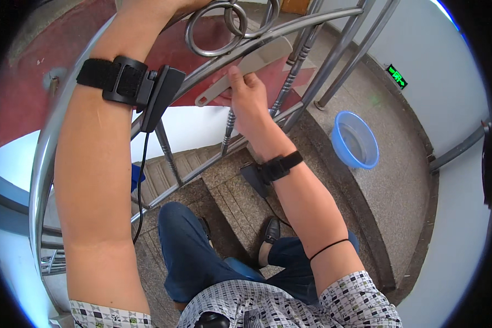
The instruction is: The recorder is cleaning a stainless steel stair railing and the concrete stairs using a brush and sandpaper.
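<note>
My right hand [250,101] is closed round a flat, beige long-handled brush [265,57]. Its handle end has a hanging hole, and its wide head lies against the metal stair railing [333,16]; any bristles are hidden. My left hand [183,4] reaches to the top edge of the picture, by the railing's ring ornaments [213,53]. Its fingers are cut off from view, so its hold cannot be made out. Black straps with small devices sit on both my forearms.
A blue plastic basin [355,139] stands on the speckled stone landing [388,208] to the right. Stone steps [232,205] lie beneath me. Below the railing, another flight [167,180] shows. A green lit exit sign [396,76] is on the white wall.
</note>
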### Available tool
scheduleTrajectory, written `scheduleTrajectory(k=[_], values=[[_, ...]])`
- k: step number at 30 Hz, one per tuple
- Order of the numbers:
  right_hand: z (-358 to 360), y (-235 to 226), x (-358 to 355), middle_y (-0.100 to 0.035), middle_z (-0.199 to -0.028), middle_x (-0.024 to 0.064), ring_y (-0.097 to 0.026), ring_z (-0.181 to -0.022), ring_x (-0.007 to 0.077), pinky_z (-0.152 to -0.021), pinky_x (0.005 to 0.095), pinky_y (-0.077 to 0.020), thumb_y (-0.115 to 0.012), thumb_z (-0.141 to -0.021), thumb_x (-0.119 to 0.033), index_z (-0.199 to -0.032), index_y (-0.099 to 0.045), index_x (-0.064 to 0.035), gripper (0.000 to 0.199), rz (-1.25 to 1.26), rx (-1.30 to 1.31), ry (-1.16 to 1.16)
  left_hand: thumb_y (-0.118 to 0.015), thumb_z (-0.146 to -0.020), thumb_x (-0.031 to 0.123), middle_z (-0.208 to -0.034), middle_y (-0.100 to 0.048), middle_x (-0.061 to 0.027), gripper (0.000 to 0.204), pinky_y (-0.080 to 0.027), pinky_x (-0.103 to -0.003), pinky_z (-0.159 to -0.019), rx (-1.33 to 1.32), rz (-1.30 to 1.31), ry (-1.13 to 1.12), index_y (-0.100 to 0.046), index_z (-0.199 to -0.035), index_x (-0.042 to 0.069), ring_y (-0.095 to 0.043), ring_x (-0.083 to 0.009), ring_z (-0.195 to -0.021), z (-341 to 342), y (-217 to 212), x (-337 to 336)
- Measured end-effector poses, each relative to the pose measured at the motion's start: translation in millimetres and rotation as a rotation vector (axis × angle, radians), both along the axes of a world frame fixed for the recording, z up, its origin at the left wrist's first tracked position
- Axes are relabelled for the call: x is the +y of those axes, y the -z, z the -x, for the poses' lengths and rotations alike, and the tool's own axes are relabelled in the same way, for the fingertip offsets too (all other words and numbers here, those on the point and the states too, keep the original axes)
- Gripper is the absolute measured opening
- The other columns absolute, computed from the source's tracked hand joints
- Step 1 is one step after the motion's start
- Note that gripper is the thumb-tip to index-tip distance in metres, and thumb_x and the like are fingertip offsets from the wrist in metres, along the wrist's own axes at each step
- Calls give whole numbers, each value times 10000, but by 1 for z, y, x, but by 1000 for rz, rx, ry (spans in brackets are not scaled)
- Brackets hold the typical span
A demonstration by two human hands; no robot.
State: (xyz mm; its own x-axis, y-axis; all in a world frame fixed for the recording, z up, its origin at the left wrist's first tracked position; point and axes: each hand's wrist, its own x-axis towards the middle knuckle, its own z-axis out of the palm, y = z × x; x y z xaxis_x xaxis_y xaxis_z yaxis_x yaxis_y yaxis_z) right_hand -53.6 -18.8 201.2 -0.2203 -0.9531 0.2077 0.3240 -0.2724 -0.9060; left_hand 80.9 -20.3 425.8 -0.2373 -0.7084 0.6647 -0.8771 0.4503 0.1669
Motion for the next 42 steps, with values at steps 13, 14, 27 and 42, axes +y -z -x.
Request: scheduleTrajectory(k=[13,14,27,42], values=[[-30,48,-29,-697,-1082,111,-712,-991,237,-850,402,-605,-556,-1081,-262,-1183,-570,-24,259,-216,142,61,-435,-1032,604,-1228,-681,-289,684,-482,-512,-1042,19,9,18,-644,-1268,-3,-645,-426,-1193,4,0,2],[-27,45,-27,-697,-1082,111,-712,-991,237,-850,402,-605,-556,-1081,-262,-1183,-570,-24,259,-215,141,56,-435,-1032,604,-1228,-681,-289,684,-482,-512,-1042,17,10,13,-644,-1268,-3,-645,-426,-1193,3,-1,3],[65,13,57,-689,-1051,137,-725,-949,260,-819,399,-615,-543,-1083,-288,-1179,-549,-1,303,-50,226,221,-430,-1031,606,-1248,-678,-279,685,-473,-511,-1057,-5,-32,-10,-635,-1294,7,-638,-424,-1209,0,-2,8],[235,122,132,-650,-959,133,-696,-776,267,-687,436,-634,-577,-1041,-152,-1179,-507,46,252,-675,-205,323,-453,-1027,603,-1125,-680,-326,686,-510,-512,-949,-7,160,16,-648,-1171,-38,-659,-463,-1097,4,7,-36]])
